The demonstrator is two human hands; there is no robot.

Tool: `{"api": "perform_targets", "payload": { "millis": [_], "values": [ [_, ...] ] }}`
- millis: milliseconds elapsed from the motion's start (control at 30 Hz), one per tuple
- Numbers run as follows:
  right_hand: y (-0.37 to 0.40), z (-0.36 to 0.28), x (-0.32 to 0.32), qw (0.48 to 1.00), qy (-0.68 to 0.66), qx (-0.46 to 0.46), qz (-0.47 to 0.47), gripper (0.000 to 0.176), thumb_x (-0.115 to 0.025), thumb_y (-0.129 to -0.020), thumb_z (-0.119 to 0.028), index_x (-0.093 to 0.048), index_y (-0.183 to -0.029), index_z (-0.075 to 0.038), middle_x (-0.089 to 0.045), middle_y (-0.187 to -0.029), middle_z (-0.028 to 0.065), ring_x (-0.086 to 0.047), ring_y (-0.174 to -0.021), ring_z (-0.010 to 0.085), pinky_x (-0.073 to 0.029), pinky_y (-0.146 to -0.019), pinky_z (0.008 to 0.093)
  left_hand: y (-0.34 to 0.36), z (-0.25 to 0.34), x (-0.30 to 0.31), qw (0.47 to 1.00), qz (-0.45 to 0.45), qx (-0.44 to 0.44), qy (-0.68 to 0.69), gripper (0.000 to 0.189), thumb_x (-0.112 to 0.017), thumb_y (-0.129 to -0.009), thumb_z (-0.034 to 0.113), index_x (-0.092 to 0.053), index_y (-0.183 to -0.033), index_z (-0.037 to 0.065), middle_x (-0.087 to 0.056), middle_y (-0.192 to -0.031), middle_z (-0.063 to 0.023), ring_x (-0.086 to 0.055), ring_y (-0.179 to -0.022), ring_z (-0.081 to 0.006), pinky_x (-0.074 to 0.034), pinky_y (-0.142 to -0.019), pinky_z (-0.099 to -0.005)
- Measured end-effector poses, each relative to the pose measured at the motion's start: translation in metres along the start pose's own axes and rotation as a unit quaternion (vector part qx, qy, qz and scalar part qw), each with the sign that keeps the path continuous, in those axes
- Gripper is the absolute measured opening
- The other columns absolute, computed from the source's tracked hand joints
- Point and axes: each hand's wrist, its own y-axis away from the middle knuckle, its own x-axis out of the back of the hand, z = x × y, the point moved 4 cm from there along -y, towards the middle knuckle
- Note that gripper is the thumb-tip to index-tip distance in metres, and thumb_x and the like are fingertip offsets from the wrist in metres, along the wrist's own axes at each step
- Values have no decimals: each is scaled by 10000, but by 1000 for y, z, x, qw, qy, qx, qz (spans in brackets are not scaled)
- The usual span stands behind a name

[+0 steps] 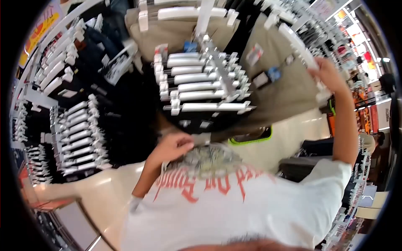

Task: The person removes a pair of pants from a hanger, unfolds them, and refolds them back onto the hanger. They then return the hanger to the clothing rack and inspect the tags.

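Observation:
At the upper right my right hand [328,75] is closed on a white clip hanger [298,44]. Khaki trousers [289,94] hang from it, with a blue tag and a white tag on the cloth. My left hand [176,146] is low in front of my shirt, its fingers curled in toward the thumb; whether anything is between them is hidden. Just beyond it hang black garments [205,121] on a row of white clip hangers [199,85], which run along a metal rack arm [222,71].
More racks with dark clothes on white hangers [79,138] stand to the left. Other khaki trousers [180,31] hang at the back. A dark item with a lime-green edge [251,139] is low behind the black garments. Dark folded clothes [316,148] lie at the right.

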Motion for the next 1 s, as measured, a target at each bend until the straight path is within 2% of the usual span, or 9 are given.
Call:
{"api": "perform_targets", "payload": {
  "millis": [67, 100, 167, 267, 467, 700, 867, 933, 1000],
  "values": [
    [-33, -6, 2, 998, -39, 32, 22, 133, -647, -868, -87, -663, -936, 26, -611, -728, -1, -574, -661, 92, -462, -597, 283, -31, 8, 21, 999, 28, -36, -14, 264, -731, -911, 209, -706, -1059, -9, -728, -889, -75, -665, -806, -122, -535, -712, -282],
    [-55, -6, 6, 998, -39, 50, 9, 126, -649, -868, -92, -656, -912, 26, -598, -699, 0, -563, -639, 91, -451, -584, 285, -29, 22, 21, 1000, 1, 28, -8, 224, -704, -914, 109, -697, -1090, -29, -736, -982, -90, -674, -882, -130, -540, -793, -294],
    [-86, -12, 11, 996, -18, 81, -21, 126, -653, -870, -104, -638, -883, 21, -569, -635, 6, -532, -586, 84, -421, -557, 287, -24, 40, 24, 999, 22, 24, 4, 218, -706, -911, 100, -698, -1084, -32, -734, -982, -91, -679, -885, -132, -541, -791, -287],
    [-133, -14, 15, 994, -33, 81, -71, 121, -647, -876, -106, -639, -891, 13, -574, -634, 8, -528, -585, 85, -417, -555, 287, -26, 57, 35, 996, 78, -20, 25, 192, -694, -909, 78, -697, -1062, -37, -731, -967, -96, -690, -878, -148, -543, -786, -284],
    [-181, -15, 25, 978, -16, 178, -107, 93, -661, -874, -80, -656, -912, 4, -610, -704, -1, -541, -626, 83, -426, -577, 282, -31, 99, 37, 970, 202, -107, 85, 175, -663, -918, 44, -681, -1074, -33, -722, -981, -101, -686, -893, -158, -543, -791, -294],
    [-212, -28, 19, 958, 21, 243, -153, 209, -681, -862, -127, -681, -1026, 4, -679, -830, 34, -613, -757, 116, -494, -697, 303, -57, 105, 15, 956, 277, -49, 84, 153, -642, -928, 0, -677, -1073, -32, -711, -955, -86, -678, -901, -150, -547, -810, -290],
    [-256, -68, 17, 917, 77, 376, -108, 187, -685, -864, -105, -679, -1017, 3, -649, -797, 3, -570, -706, 79, -469, -641, 278, -63, 110, 3, 954, 290, -30, 65, 145, -646, -928, -2, -677, -1065, -36, -713, -948, -80, -675, -892, -142, -545, -813, -285],
    [-264, -94, 27, 924, 109, 343, -129, 232, -695, -856, -130, -674, -1034, 18, -651, -802, 16, -588, -732, 109, -482, -671, 298, -61, 110, 0, 952, 297, -33, 59, 142, -647, -929, -1, -677, -1063, -34, -713, -949, -78, -673, -889, -140, -543, -815, -284],
    [-270, -117, 33, 910, 113, 387, -93, 240, -692, -853, -144, -686, -1032, 16, -658, -802, 21, -591, -723, 114, -480, -671, 301, -58, 109, -5, 948, 309, -30, 69, 136, -646, -933, 5, -680, -1060, -30, -714, -946, -73, -671, -887, -135, -540, -812, -279]
  ]
}}
